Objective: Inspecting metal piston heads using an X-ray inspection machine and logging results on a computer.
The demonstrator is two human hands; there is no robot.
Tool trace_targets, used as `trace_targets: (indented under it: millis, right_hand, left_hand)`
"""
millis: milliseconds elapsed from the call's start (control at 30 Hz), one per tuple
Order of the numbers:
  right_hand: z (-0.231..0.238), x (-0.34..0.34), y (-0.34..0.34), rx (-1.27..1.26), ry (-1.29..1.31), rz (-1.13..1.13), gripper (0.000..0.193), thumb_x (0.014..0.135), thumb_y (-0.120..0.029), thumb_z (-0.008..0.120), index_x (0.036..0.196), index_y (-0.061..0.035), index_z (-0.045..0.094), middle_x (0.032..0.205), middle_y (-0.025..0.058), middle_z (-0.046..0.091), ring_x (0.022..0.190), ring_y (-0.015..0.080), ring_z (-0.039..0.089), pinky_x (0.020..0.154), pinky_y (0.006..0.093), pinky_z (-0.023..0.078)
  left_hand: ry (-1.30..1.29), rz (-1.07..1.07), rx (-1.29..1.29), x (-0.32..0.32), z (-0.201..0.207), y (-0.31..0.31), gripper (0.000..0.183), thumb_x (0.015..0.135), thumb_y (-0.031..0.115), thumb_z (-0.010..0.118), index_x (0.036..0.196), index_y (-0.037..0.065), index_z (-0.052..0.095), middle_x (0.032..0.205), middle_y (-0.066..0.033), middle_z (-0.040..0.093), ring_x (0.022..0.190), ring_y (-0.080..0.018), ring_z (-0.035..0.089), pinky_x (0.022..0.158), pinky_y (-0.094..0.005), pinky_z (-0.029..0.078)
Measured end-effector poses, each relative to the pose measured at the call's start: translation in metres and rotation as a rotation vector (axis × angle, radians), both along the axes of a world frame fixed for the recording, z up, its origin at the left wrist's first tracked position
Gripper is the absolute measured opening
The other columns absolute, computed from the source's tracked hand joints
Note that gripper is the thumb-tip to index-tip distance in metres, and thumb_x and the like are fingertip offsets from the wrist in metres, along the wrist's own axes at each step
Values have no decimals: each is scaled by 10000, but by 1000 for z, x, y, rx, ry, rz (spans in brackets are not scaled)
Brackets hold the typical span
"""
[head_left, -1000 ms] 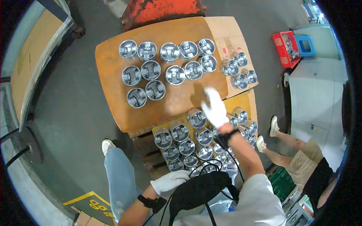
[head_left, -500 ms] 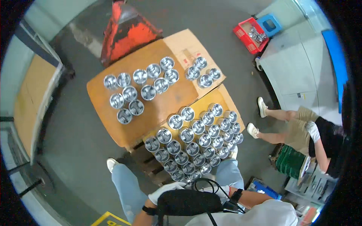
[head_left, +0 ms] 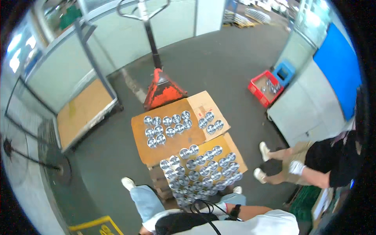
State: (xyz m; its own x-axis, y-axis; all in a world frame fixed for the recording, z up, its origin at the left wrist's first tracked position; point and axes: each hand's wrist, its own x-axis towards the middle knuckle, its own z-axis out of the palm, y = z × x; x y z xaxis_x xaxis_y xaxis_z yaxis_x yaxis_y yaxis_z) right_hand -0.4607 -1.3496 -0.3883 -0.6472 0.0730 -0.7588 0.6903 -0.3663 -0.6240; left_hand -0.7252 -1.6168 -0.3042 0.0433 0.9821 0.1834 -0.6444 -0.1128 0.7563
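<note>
Many shiny metal pistons (head_left: 212,165) stand close together on the near brown cardboard sheet (head_left: 236,157). More pistons (head_left: 158,130) are spread in loose groups on the far brown sheet (head_left: 145,157). A few others (head_left: 210,128) stand on the paler cardboard piece (head_left: 199,102) at the far right of the stack. My left hand (head_left: 166,214), in a white glove, is low in the picture, close to my body. On the other side, my gloved right hand (head_left: 222,207) is near the closest pistons. Black gear and cables cover the fingers of both hands, so what they hold is hidden.
A red pallet jack (head_left: 166,96) stands behind the wooden pallet (head_left: 158,181). At left are a flat trolley (head_left: 84,111) and a fan (head_left: 58,168). A red crate (head_left: 256,92) sits by a cabinet (head_left: 291,113). A co-worker (head_left: 309,166) stands at right.
The view has tilted upward, so the pallet appears lower and smaller, and the jack's handle and the wall now show. My hands have sunk toward the lower edge.
</note>
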Motion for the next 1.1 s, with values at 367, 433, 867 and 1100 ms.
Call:
trace_targets:
  millis: [367,433,867,1100]
  right_hand:
    - [142,90,-142,104,-102,-217,510,1002,-341,645,1396,-21,602,1299,65,676,1123,193,628,1005,374,500]
    - [166,113,-171,104,-100,-307,509,1002,-341,643,1396,-21,602,1298,66,676,1124,194,628,1005,375,500]
    - [226,389,-123,130,13,-575,502,1006,-337,631,1392,-19,602,1293,70,680,1127,201,633,1007,381,501]
    - [244,472,-121,182,206,-721,498,1008,-335,624,1390,-18,601,1291,72,681,1128,204,635,1008,384,502]
  left_hand:
    - [44,-103,-471,9,70,-62,457,1118,237,394,1450,-48,525,1503,-137,562,1407,-240,503,1244,-375,317]
    - [159,-159,-257,18,92,-55,496,1097,285,406,1466,-28,513,1565,-138,483,1449,-245,444,1253,-396,278]
    - [357,-789,-93,306,213,120,470,1136,269,388,1487,-29,483,1529,-136,514,1440,-232,450,1247,-387,282]
    - [592,-803,-65,409,271,205,491,1075,359,485,1305,-38,658,1487,-169,549,1388,-289,497,1200,-389,334]
